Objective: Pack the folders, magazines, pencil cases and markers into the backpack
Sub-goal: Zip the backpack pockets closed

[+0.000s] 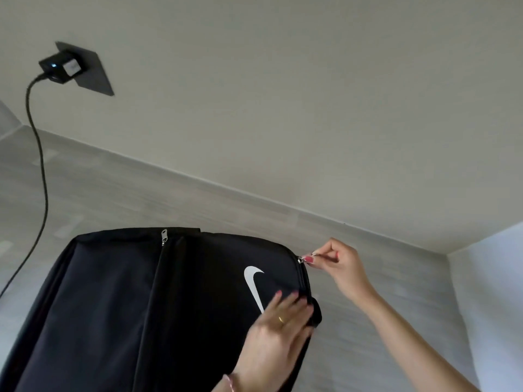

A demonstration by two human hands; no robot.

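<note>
Black nylon fills the lower part of the view: the backpack [141,306] lies flat on the pale wood-grain table [113,188], its top edge turned toward the wall [283,108], a white swoosh logo [253,284] printed near its right corner. At that corner the right hand [339,267] pinches the metal zipper pull [304,260] between thumb and forefinger, the other fingers curled in. Just below the logo the left hand [277,332] lies spread and flat on the fabric, pressing the backpack down beside the zipper track. A second zipper pull [163,236] sits untouched on the top edge, left of the logo. No folders, magazines, pencil cases or markers are in sight, so I judge this to be the opening or closing of the main compartment; which, I cannot tell. The risk lies at the curved corner: a pull angled away from the track could jam the slider or snag loose fabric in the teeth. If the left hand slips, the whole backpack may slide along the table instead of the zipper running. Well left of the backpack, a charger [60,67] in a wall socket trails a cable [39,154] downward, clear of the work.
</note>
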